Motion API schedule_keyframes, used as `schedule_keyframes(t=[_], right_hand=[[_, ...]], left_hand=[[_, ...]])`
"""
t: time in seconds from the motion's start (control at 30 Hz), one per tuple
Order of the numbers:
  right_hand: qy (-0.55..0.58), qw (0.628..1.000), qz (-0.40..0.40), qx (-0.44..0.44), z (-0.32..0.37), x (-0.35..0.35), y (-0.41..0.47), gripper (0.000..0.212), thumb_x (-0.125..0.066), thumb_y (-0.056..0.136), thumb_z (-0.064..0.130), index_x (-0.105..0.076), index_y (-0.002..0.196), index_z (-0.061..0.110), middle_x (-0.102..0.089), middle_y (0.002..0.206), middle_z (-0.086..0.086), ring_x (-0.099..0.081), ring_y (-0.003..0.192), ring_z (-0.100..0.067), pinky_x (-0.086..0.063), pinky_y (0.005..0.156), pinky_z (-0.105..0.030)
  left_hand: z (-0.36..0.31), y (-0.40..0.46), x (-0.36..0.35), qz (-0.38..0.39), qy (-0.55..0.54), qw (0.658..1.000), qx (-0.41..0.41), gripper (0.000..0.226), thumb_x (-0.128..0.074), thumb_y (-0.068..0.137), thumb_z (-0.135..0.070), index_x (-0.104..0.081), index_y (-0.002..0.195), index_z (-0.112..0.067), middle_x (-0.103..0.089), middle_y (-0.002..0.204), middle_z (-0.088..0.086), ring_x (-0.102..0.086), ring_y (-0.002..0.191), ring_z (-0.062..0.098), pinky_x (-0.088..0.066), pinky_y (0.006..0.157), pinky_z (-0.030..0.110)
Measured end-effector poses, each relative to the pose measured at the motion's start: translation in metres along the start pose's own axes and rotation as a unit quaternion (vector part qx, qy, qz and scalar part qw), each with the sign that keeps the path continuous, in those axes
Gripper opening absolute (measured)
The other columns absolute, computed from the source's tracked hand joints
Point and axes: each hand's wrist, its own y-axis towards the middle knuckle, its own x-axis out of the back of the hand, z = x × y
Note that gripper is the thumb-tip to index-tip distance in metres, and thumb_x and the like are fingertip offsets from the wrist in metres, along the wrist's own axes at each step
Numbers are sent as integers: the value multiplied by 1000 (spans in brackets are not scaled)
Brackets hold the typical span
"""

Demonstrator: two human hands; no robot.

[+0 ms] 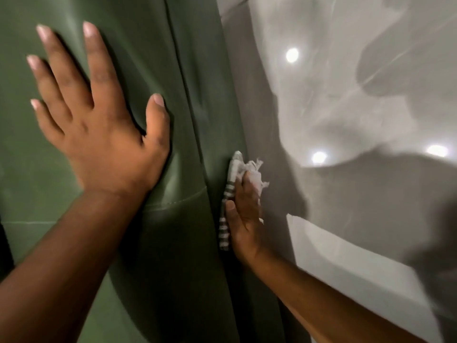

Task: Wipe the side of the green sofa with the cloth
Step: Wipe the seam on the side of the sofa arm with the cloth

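Note:
The green leather sofa [153,45] fills the left half of the view, with a stitched seam running down it. My left hand [99,127] lies flat on its padded top, fingers spread and holding nothing. My right hand [244,216] presses a white cloth with grey stripes [228,194] against the sofa's side, low down by the right edge. The cloth is bunched in the fingers and a frayed end sticks out above them. Most of the sofa's side face is hidden by the steep angle.
A glossy grey marble floor [358,120] spreads to the right of the sofa, reflecting three ceiling lights and carrying dark shadows. A lighter patch of floor [333,256] lies close to my right forearm.

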Motion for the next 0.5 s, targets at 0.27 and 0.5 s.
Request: schedule_keyframes(t=[0.27,0.5], right_hand=[[-106,980,32,165,57,-7,172,55,-20,102,41,-27,146,9,-21,157,-26,-15,146,-44,-18,114,-68],[42,993,37,102,99,-1,233,60,-35,93,33,-25,148,9,-10,161,-20,-7,149,-36,-12,119,-40]], left_hand=[[-6,-1,-1,-9,22,1000,0,80,-31,96,-63,-16,160,-17,-16,165,22,-18,153,41,-24,119,60],[-11,-3,0,-8,46,999,25,81,-29,95,-66,-17,160,-20,-18,166,18,-20,153,40,-24,118,60]])
